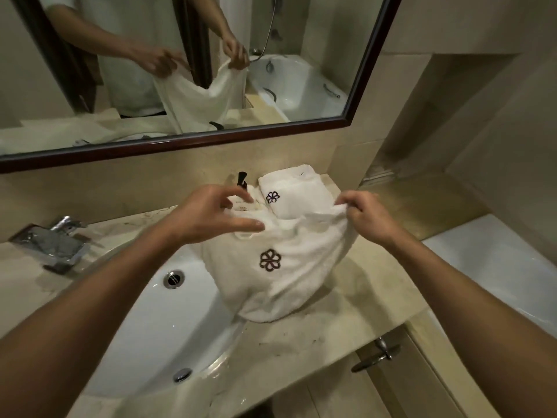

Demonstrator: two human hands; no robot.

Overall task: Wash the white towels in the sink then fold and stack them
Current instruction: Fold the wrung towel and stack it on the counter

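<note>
At the left edge of the frame a chrome faucet (55, 241) sits on the beige marble counter (304, 336), its spout turned toward the white sink (144, 315), whose drain (173, 279) and overflow fitting (182, 374) lie in the lower-left half of the picture. The left forearm enters from the lower left corner and rises diagonally over the basin to the left hand (211, 215), which is held palm-down at centre frame; its thumb and fingertips are drawn together and pinch the upper left edge of the white towel (286, 267), while the remaining fingers are loosely spread above the cloth. The towel hangs between the two hands in a shallow sag, its dark flower emblem (269, 260) facing the camera, its lower hem resting on the counter just right of the sink rim. Behind it, at centre and slightly above, a folded towel (297, 191) with the same emblem lies on the counter against the wall, just beside a small bottle with a dark pump (242, 180). The right forearm enters from the lower right and angles up to the right hand (366, 215), whose fingers are curled tightly around the upper right corner of the held towel. A bathtub (494, 267) occupies the right edge, a cabinet handle (376, 356) lies below the counter, and the framed mirror (331, 86) across the top reflects the same pose.
</note>
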